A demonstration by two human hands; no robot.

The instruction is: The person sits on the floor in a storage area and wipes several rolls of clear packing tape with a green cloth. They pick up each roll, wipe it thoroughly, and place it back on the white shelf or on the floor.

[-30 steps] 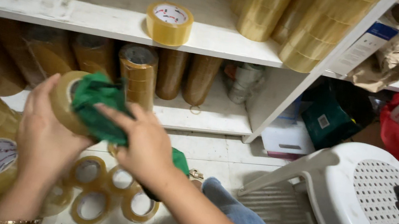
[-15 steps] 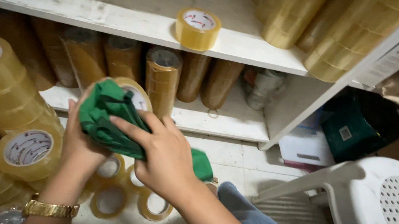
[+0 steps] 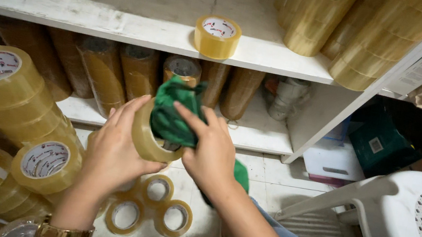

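Note:
My left hand (image 3: 113, 151) grips a roll of clear yellowish packing tape (image 3: 145, 138) from its left side. My right hand (image 3: 212, 149) presses a crumpled green cloth (image 3: 174, 112) against the roll's top and open face. Part of the cloth hangs down behind my right wrist. Both hands are held above the floor in front of a white shelf unit (image 3: 125, 26).
One tape roll (image 3: 217, 37) stands alone on the upper shelf. Wrapped tape stacks (image 3: 6, 89) lie at left, and more fill both shelves. Three loose rolls (image 3: 154, 209) lie on the tiled floor under my hands. A white plastic stool (image 3: 415, 230) stands at right.
Both hands moved right and slightly up with the roll. The left hand turned the roll, and the cloth shifted from its left side onto its top.

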